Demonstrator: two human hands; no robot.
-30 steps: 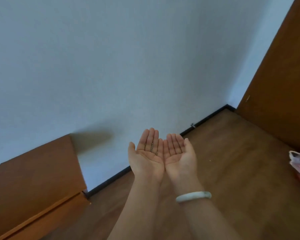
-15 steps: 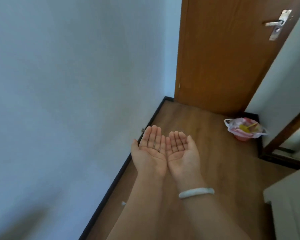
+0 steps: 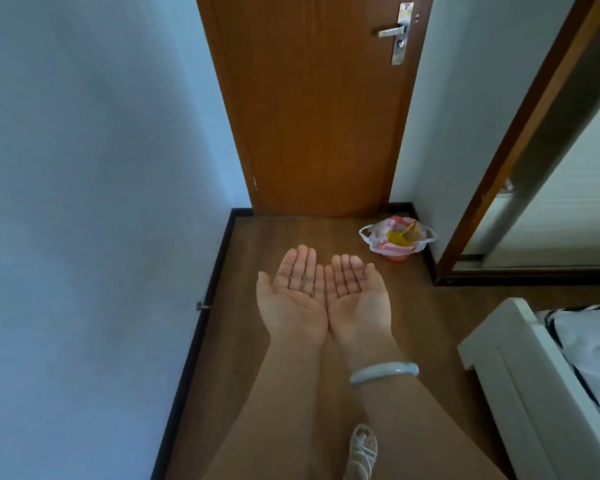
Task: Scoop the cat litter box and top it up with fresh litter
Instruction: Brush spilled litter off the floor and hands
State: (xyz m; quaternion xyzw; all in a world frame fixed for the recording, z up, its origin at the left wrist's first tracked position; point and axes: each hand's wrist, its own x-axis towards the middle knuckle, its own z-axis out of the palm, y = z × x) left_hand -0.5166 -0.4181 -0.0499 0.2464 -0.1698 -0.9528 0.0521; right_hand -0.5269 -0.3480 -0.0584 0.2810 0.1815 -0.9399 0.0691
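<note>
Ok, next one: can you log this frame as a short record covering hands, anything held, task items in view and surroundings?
left hand: palm up, fingers straight, holding nothing; rings on the fingers
right hand: palm up, against the left hand, holding nothing; bracelet on the wrist
litter box: not in view
bin: bag-lined, on the floor in the corner by the door; something yellow inside, unclear what
bed: white frame, lower right
</note>
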